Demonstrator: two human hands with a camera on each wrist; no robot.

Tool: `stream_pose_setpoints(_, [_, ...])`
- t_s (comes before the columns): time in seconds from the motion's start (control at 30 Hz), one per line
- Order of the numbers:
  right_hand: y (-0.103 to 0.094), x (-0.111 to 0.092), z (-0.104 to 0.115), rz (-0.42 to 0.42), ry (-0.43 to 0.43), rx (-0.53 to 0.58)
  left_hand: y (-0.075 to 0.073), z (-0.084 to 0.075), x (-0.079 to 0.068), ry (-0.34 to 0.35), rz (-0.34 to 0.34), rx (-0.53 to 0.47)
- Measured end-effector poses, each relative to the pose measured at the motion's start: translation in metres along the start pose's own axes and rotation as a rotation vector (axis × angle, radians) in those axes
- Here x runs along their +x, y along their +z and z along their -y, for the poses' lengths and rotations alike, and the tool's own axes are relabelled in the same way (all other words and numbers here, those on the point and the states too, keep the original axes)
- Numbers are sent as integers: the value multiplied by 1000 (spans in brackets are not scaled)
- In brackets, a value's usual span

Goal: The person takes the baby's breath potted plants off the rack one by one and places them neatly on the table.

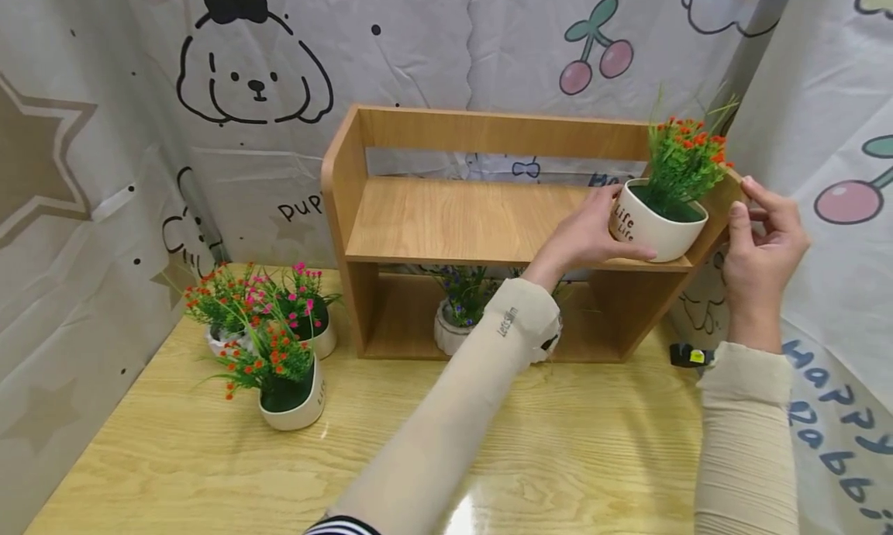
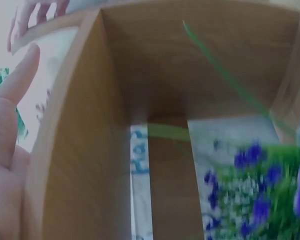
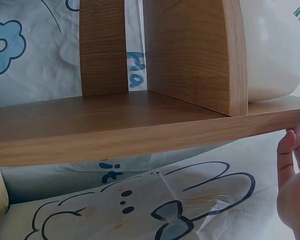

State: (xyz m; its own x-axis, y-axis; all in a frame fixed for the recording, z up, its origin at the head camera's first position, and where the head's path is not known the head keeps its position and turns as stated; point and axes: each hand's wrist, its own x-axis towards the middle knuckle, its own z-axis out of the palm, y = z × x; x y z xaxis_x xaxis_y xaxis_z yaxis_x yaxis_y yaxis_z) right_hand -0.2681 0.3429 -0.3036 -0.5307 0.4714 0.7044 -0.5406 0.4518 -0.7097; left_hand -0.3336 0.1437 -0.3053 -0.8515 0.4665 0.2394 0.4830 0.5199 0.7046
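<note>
On the right end of the wooden shelf unit's (image 1: 446, 217) upper board is a white pot (image 1: 659, 229) marked "Life", holding a green plant with orange flowers (image 1: 687, 159). My left hand (image 1: 589, 229) grips this pot from the left, thumb along its front and fingers toward its back. Beside the unit's right side panel, my right hand (image 1: 767, 236) has its fingertips right at the panel's edge, its other fingers loosely bent. The right wrist view shows the pot's white wall (image 3: 272, 55) on the board, with the right hand (image 3: 295, 185) just below the board's edge.
Below, a pot with blue flowers (image 1: 463, 302) stands on the lower board; another pot (image 1: 547, 349) is partly hidden by the left forearm. Several potted flowers (image 1: 293, 395) stand on the table left of the unit. A small black object (image 1: 691, 355) lies at right.
</note>
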Motion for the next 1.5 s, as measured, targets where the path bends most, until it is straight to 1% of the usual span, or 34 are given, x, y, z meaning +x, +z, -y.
stream_pose_setpoints(0.13, [2,-2,1,1,-12,21,11,-8,-1,-65,-74,3])
stream_pose_setpoints(0.2, [3,-1,1,-1,-15,31,14,-11,-1,-89,-121,29])
stream_pose_setpoints(0.27, [3,0,0,-5,-10,30,16,-12,0,-102,-152,63])
stream_pose_setpoints(0.43, [2,2,0,-15,11,0,14,-13,0,-81,-184,118])
stream_pose_setpoints(0.8, [2,1,1,-10,8,-34,13,-10,-3,-80,-242,95])
stream_pose_setpoints(0.97, [1,1,0,-14,13,-41,12,-8,-5,-77,-260,39])
stream_pose_setpoints(1.17, [1,0,1,-12,11,-35,9,-6,-10,-54,-279,-35])
stream_pose_setpoints(1.27, [1,0,-1,-9,13,-46,6,-5,-13,-49,-270,-74])
stream_pose_setpoints(1.37, [0,0,-3,-8,18,-50,3,-4,-17,-30,-256,-115])
stream_pose_setpoints(1.5, [1,0,-4,-8,19,-55,-2,-2,-25,-12,-245,-180])
